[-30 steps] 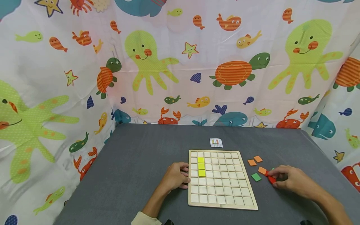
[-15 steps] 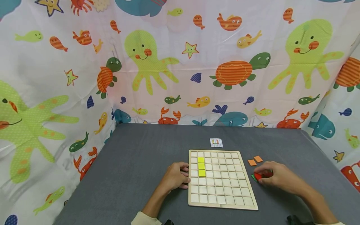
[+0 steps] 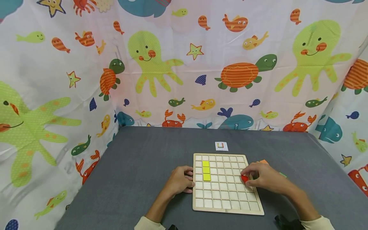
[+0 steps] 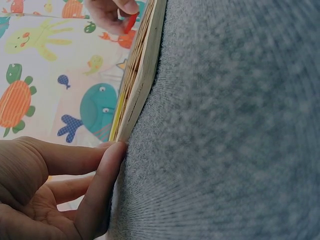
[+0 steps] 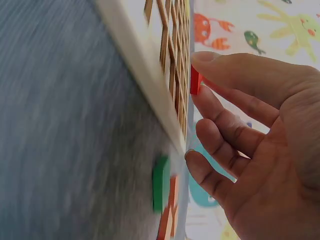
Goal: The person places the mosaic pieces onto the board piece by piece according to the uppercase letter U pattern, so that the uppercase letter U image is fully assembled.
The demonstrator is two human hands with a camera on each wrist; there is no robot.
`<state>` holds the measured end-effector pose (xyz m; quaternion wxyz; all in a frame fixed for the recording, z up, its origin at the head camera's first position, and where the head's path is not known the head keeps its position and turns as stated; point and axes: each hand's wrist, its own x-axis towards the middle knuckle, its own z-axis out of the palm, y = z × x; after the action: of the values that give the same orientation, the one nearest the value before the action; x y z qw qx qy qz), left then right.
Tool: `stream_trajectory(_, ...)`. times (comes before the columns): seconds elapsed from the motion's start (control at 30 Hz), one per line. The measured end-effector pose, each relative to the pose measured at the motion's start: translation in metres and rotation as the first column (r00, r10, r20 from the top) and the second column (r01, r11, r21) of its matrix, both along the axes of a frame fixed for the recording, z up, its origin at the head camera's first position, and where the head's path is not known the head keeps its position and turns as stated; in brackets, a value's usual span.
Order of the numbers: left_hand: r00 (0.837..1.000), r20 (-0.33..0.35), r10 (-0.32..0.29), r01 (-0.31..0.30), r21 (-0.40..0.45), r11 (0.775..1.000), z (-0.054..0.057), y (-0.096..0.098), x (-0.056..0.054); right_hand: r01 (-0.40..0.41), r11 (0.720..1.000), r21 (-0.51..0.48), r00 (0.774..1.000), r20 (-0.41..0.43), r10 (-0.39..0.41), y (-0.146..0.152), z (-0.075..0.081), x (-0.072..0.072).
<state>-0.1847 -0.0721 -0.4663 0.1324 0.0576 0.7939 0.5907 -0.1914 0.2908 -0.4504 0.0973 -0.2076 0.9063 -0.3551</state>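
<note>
My right hand (image 3: pixel 267 177) pinches a red square tile (image 3: pixel 244 179) between thumb and fingers, over the right side of a wooden grid board (image 3: pixel 227 210). In the right wrist view the red tile (image 5: pixel 195 80) stands on edge between thumb and fingertip, apart from the board. My left hand (image 3: pixel 179 180) holds the board's left edge; in the left wrist view thumb and finger meet on its pale wooden side (image 4: pixel 142 90). Three yellow tiles (image 3: pixel 206 170) lie in a column in the board's second column from the left.
A small card (image 3: pixel 221 146) with a coloured U pattern lies behind the board. Right of it, an orange tile (image 3: pixel 264 162) and a bit of green tile (image 3: pixel 283 174) show past my right hand. The right wrist view has a green tile (image 5: pixel 161 185) beside the board.
My right hand has moved left from the loose tiles to above the board's right side, carrying the red tile. My left hand has stayed at the board's edge.
</note>
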Motion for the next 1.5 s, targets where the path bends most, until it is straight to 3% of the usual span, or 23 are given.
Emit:
stream_trajectory(0.4,1.000,-0.002,0.003,-0.003,-0.001,1.000,-0.002,0.000,-0.001,-0.109,0.994,0.019,0.990,-0.092,0.111,-0.042,-0.004,-0.010)
stream_trajectory(0.97,1.000,-0.007,-0.001,0.001,0.010,1.000,-0.003,-0.002,-0.001,-0.162,0.986,0.046,0.985,-0.055,0.164,-0.090,-0.002,-0.014)
stream_trajectory(1.5,1.000,-0.001,0.005,-0.005,0.006,1.000,-0.001,-0.001,-0.001,-0.263,0.964,0.038,0.962,-0.071,0.265,-0.118,-0.002,-0.014)
